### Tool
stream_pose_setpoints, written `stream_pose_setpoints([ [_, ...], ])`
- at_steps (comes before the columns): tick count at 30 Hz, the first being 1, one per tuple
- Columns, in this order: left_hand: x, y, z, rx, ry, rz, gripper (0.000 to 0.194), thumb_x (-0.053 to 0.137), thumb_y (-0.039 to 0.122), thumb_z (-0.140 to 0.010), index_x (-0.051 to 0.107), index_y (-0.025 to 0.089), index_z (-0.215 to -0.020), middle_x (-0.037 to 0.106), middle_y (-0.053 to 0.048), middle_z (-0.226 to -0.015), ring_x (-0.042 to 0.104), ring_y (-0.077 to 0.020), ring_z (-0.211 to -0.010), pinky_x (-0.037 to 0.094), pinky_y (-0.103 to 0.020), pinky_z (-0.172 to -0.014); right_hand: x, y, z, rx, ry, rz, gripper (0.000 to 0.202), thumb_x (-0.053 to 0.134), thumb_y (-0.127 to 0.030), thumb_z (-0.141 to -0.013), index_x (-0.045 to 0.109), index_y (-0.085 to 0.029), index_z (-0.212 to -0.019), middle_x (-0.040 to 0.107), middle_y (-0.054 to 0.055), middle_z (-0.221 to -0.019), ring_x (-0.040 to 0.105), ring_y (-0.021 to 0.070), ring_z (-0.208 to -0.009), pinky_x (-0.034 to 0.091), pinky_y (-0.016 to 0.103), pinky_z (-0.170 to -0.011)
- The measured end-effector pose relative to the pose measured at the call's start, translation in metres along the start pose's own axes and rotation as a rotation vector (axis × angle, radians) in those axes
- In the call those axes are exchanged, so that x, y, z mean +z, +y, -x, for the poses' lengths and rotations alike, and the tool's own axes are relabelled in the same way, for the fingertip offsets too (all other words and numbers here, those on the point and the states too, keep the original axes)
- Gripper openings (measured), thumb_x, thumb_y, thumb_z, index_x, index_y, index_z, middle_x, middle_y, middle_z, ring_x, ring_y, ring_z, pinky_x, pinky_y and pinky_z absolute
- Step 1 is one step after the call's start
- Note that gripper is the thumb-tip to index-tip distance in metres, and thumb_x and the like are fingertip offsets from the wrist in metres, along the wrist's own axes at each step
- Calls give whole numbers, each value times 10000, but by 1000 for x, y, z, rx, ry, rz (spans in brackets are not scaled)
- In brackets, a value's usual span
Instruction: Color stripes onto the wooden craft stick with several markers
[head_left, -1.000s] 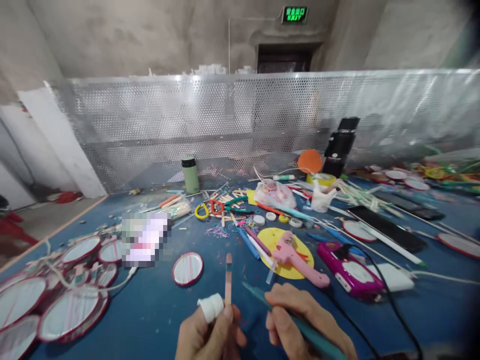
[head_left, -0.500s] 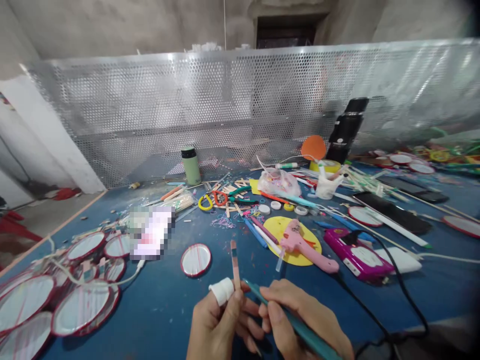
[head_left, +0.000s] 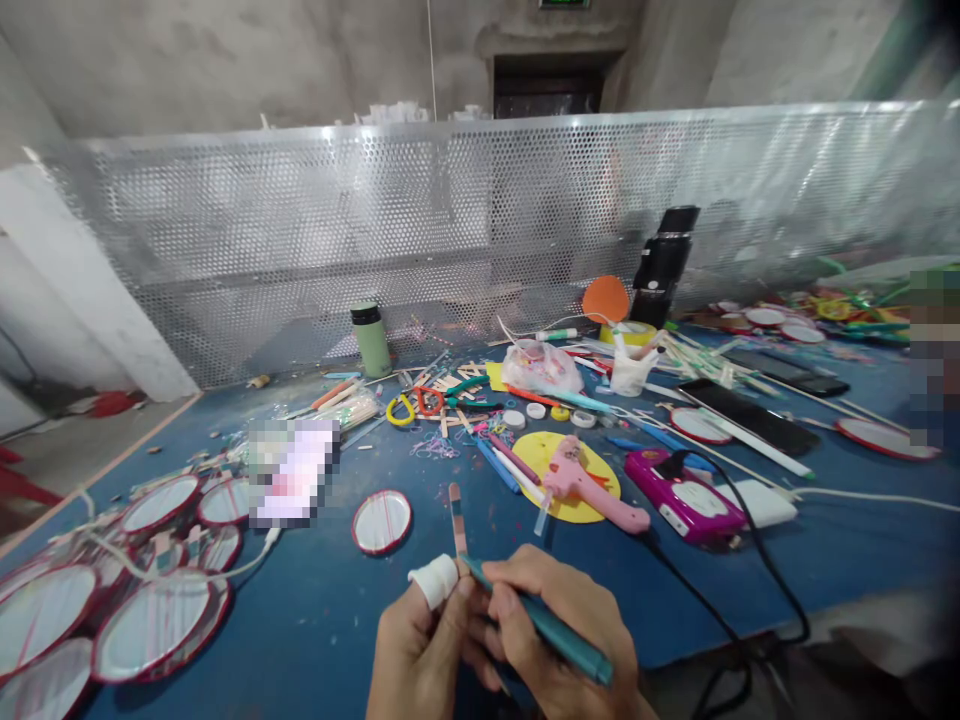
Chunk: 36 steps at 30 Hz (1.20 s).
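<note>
Left hand pinches the flat stick, far end poking out past a white finger wrap. Right hand grips the teal pen, tip at the stick by the left thumb; contact unclear. Progress: outer stretch already banded teal and pinkish; looks part-done, remainder hidden by fingers. Beyond, on the surface: red-rimmed disc, pink glue gun.

Decent room on the left, kinda cramped on the right
Wide open table between the disc pile and left hand, though a loose disc sits up front. Beyond the right hand, the glue gun and its cord block the way.
</note>
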<state>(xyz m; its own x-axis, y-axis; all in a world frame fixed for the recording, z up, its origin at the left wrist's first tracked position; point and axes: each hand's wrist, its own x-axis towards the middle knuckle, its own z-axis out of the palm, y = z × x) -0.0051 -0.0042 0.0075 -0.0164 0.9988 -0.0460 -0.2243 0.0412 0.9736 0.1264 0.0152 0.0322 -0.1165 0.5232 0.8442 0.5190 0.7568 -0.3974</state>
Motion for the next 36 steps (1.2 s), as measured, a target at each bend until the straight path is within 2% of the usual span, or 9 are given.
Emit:
stream_pose_setpoints([
  [6,-4,-4,-3,-21,-35,20,447,721,551,-789,711,124,-920,727,-56,-722,617,-130,-469,521,-233,-469,-1,3,2,15,-9,-11,133,538,-150,-893,642,-215,-843,694,-23,-654,681,102,-558,515,166,-558],
  [9,-2,-3,-2,-17,-9,46,442,721,536,-796,712,120,-946,729,-62,-727,616,-134,-463,511,-233,-448,-1,2,4,-9,30,14,121,540,-151,-894,634,-216,-855,698,-14,-655,686,117,-557,529,180,-565],
  [16,0,-1,1,50,49,-40,448,719,594,-766,694,148,-735,642,-3,-545,595,-117,-498,495,-189,-495,1,-2,1,-48,13,-15,130,543,-130,-881,645,-211,-876,705,-8,-659,687,113,-570,530,188,-575],
  [19,-2,-2,0,15,7,-15,428,710,565,-793,707,140,-836,682,-15,-601,606,-119,-479,507,-201,-484,1,1,3,-21,9,7,125,542,-144,-889,641,-214,-859,694,-20,-649,679,106,-562,521,186,-577],
  [22,-2,-2,-1,-39,-31,35,446,715,539,-800,701,117,-943,734,-59,-709,652,-160,-498,537,-245,-468,1,3,5,13,9,30,129,535,-152,-899,629,-223,-848,697,-22,-666,687,110,-578,522,185,-580],
  [28,3,1,2,20,43,12,409,725,540,-789,717,133,-831,713,-39,-650,644,-151,-506,528,-233,-504,1,1,4,-32,26,4,114,559,-132,-883,638,-212,-905,711,-9,-685,689,113,-587,526,184,-601],
  [32,-1,-1,1,-10,18,32,396,725,512,-802,713,130,-907,724,-45,-688,643,-148,-497,507,-224,-460,0,3,6,8,-31,21,135,535,-152,-897,651,-212,-864,701,-5,-676,683,120,-580,521,199,-569],
  [36,-4,-2,-1,-30,-27,12,411,712,507,-817,709,119,-953,734,-64,-727,665,-162,-541,519,-233,-477,-1,3,7,18,16,64,122,543,-168,-895,648,-222,-861,710,-12,-678,690,126,-580,527,203,-575],
])
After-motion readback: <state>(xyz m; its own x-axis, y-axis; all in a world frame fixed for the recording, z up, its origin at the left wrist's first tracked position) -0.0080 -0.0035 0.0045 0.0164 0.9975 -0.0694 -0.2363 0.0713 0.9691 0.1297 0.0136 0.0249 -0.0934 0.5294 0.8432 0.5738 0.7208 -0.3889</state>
